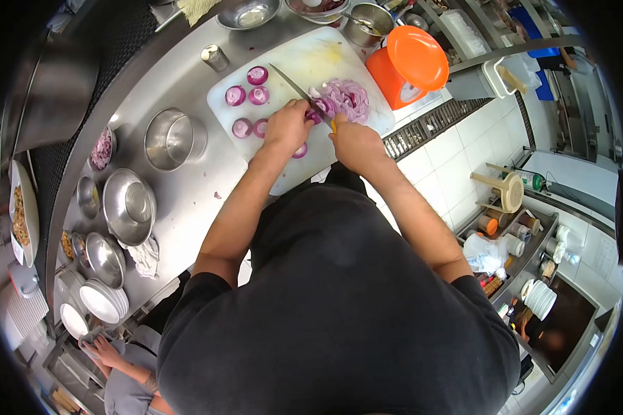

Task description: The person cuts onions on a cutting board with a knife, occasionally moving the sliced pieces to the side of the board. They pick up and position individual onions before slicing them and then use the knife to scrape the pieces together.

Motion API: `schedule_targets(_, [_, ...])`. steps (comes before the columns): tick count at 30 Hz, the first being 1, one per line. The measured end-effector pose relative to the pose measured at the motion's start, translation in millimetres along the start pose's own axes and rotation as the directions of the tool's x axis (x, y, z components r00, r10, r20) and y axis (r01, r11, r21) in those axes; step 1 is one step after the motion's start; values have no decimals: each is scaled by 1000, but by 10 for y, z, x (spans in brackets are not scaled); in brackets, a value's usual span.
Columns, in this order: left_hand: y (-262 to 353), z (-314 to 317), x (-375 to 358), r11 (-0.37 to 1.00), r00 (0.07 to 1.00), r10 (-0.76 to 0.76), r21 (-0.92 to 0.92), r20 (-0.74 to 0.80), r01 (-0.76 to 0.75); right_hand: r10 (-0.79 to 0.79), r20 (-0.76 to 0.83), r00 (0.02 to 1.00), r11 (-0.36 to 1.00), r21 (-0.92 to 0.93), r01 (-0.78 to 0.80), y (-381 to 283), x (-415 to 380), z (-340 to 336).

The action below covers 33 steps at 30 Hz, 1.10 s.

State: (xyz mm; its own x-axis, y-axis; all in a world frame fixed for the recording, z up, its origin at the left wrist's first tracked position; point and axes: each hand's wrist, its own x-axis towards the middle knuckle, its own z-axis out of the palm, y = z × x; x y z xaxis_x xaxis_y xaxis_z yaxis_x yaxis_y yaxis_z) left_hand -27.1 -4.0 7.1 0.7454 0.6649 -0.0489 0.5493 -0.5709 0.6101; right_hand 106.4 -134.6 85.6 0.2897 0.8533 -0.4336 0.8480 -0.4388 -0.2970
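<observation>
On the white cutting board [291, 62], my right hand [358, 144] is closed round the yellow handle of a knife [296, 86], whose blade points away to the upper left. My left hand [289, 128] has its fingers bent against a red onion [314, 116] beside the blade; its fingertips are partly hidden. Sliced onion [348, 100] lies heaped right of the knife. Several peeled onion pieces [258, 95] rest on the board's left part, some partly covered by my left hand and forearm.
An orange scale [401, 69] stands right of the board. Steel pots and bowls [169, 138] cover the counter's left side, with a small tin [215, 58] and a pot [368, 25] behind. A co-worker's hands [102, 349] are at the lower left, near white plates [104, 301].
</observation>
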Motion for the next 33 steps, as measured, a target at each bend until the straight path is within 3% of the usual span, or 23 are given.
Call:
schedule_targets(5, [3,12,20,1000,1000,-20,3,9,20,57,-18,998,998,39,-56,39,142,339])
schedule_targets(8, [16,2,0,1000,1000,-8,-12,-23,8,20,6,1000,999,38,-20,33,133,235])
schedule_targets(13, [29,-27,32,996,994,-69,-50,82,74,-33,-13,999,999,2,33,-6,-10,5])
schedule_targets(16, [33,-35,29,996,996,-66,-61,66,70,61,-11,998,998,35,-61,-6,118,317])
schedule_targets(25, [9,2,23,994,998,-57,-88,40,60,-39,-33,999,999,10,40,20,-24,13])
schedule_targets(28, [5,-6,40,994,997,-62,-91,39,65,58,-16,998,997,51,-58,-10,80,289])
schedule_targets(33, [12,-3,17,996,998,-54,-64,38,56,-1,-7,1000,999,50,1,-6,60,134])
